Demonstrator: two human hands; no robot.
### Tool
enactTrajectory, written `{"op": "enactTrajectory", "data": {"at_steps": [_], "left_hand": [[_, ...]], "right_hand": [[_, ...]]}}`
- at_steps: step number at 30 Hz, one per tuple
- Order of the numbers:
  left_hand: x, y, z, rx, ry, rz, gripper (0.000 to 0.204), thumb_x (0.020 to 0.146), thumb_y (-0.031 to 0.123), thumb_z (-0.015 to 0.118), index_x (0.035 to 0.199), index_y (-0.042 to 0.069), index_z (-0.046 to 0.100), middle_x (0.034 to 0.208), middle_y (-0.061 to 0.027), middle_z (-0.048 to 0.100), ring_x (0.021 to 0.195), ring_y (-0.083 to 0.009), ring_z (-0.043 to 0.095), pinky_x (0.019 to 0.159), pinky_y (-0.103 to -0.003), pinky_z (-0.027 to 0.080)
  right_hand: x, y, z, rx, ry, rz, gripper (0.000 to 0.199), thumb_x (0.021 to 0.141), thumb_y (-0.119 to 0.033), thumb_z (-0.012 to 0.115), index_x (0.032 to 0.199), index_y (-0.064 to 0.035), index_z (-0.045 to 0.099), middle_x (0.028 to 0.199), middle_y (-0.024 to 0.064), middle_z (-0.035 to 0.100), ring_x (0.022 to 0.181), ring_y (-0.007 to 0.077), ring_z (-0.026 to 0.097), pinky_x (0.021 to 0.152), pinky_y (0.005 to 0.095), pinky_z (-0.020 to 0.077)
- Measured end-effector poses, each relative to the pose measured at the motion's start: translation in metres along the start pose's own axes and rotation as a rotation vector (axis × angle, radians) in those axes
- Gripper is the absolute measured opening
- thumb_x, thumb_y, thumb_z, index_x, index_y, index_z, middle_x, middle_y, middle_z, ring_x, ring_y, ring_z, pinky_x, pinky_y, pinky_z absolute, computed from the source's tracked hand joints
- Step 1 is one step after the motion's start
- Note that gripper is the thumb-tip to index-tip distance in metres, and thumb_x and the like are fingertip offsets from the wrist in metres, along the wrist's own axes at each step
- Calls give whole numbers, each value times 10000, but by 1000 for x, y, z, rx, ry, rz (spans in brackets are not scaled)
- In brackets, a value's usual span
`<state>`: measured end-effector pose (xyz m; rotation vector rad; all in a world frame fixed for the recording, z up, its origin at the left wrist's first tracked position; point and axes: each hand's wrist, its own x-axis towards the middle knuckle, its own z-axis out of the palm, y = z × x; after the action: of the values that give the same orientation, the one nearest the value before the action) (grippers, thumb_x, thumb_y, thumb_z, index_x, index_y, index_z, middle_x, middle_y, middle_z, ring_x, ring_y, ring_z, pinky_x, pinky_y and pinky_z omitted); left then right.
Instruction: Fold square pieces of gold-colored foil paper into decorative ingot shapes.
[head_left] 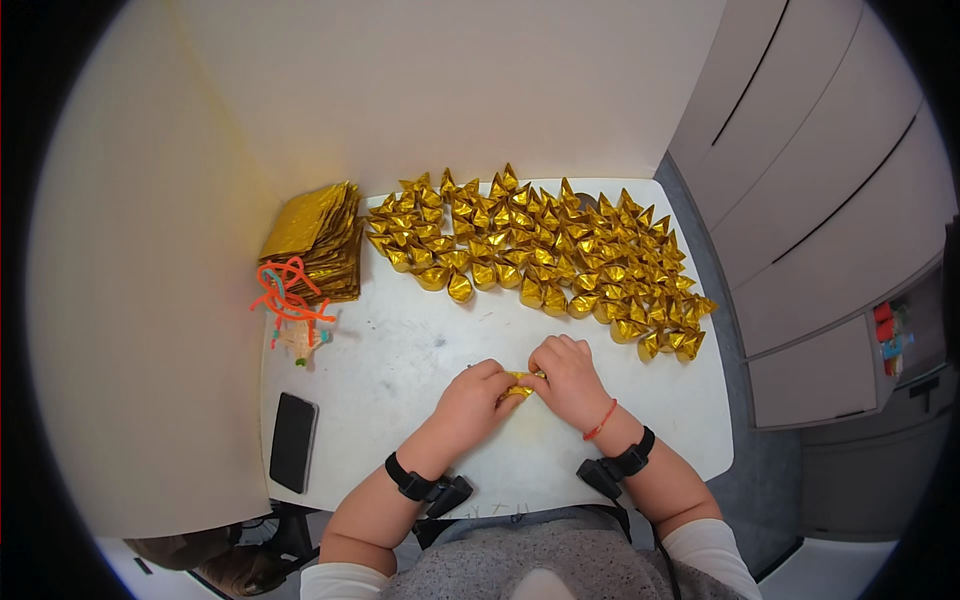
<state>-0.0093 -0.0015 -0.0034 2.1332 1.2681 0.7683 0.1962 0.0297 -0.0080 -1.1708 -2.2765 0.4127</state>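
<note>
Between my two hands, above the middle of the white table (pixel 390 400), is a small piece of folded gold foil paper (pixel 519 384), mostly covered by my fingers. My left hand (pixel 476 402) pinches its left side, fingers curled. My right hand (pixel 570 383) grips the other side, thumb against the paper. Past my hands, several rows of finished folded gold paper ingots (pixel 540 245) with pointed tips spread across the back and right of the table. At the back left lies a thick stack of gold foil sheets (pixel 310 235).
Orange bent pipe cleaners (pixel 290 290) rest against the stack, with a small beige figure (pixel 300 338) in front. A black phone (pixel 294 442) lies near the left edge. White walls (pixel 450 90) rise behind and left. Grey cabinets (pixel 800 200) stand to the right.
</note>
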Motion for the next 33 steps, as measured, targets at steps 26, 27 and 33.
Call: {"op": "enactTrajectory", "data": {"at_steps": [26, 27, 33], "left_hand": [[2, 2, 0, -58, -34, -94, 267, 795, 145, 824, 1006, 30, 706, 926, -131, 639, 875, -336, 637, 775, -426, 534], [2, 3, -1, -56, -32, -92, 267, 795, 145, 824, 1006, 30, 706, 926, -131, 639, 875, -336, 637, 775, -426, 534], [0, -4, 5, -37, 27, -48, 284, 772, 134, 864, 983, 24, 709, 880, -105, 639, 772, -279, 631, 690, -384, 536]], "right_hand": [[-9, 1, -11, -124, 33, 240, 286, 772, -311, 840, 854, -149, 619, 879, 23, 565, 921, 251, 540, 813, 416, 335], [-10, 3, -13, -124, 36, 238, 286, 772, -311, 840, 854, -149, 619, 879, 23, 565, 921, 251, 540, 813, 416, 335], [-12, 10, -12, -103, 78, 242, 196, 833, -220, 788, 821, -115, 623, 808, 35, 590, 868, 265, 561, 799, 408, 359]]}}
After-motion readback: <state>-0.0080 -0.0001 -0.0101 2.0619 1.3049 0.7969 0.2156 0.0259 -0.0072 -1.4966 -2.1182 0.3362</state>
